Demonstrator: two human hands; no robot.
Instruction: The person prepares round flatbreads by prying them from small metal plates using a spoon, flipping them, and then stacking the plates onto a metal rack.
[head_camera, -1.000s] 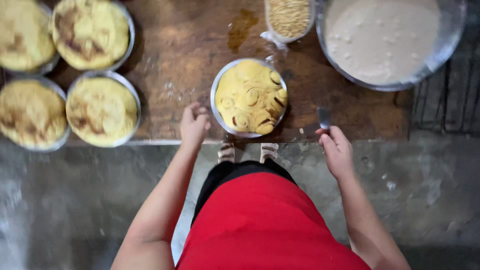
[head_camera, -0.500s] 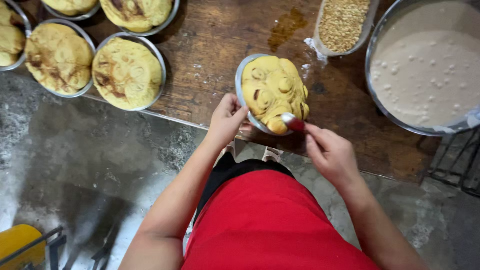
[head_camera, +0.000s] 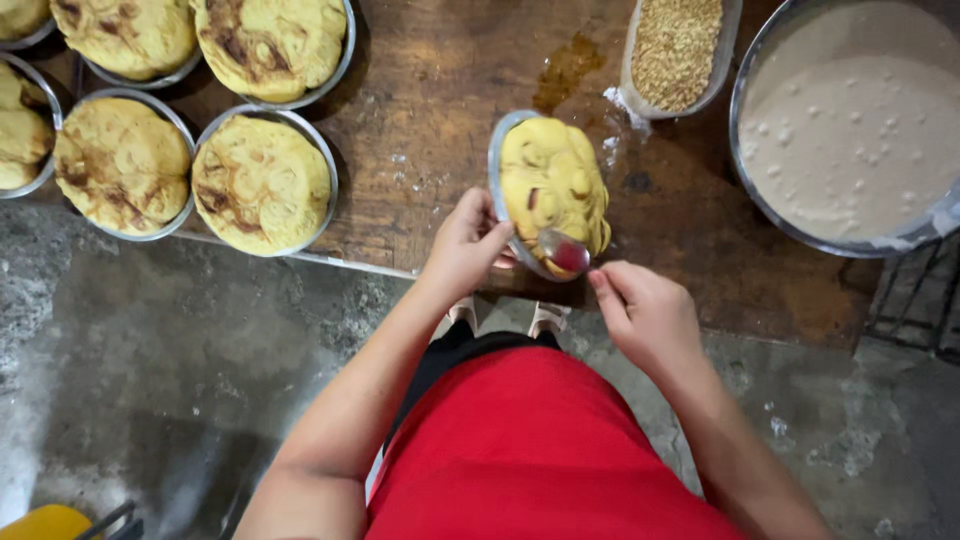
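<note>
My left hand (head_camera: 466, 243) grips the near rim of a round metal tin (head_camera: 497, 175), tipping it up on edge on the wooden table (head_camera: 440, 120). A yellow baked bread (head_camera: 553, 184) with brown swirls sits in the tilted tin. My right hand (head_camera: 645, 313) holds a metal spoon (head_camera: 563, 250), whose bowl is pushed in at the bread's lower edge against the tin rim.
Several tins of browned flatbread (head_camera: 260, 180) stand at the table's left. A tray of sesame-like seeds (head_camera: 677, 45) and a big metal bowl of pale batter (head_camera: 850, 130) are at the back right. A dark wire rack (head_camera: 915, 300) is at the right. Grey concrete floor lies below.
The tin lay flat with both hands at the table edge; my left hand has tilted it up and my right hand has brought the spoon to the bread's edge.
</note>
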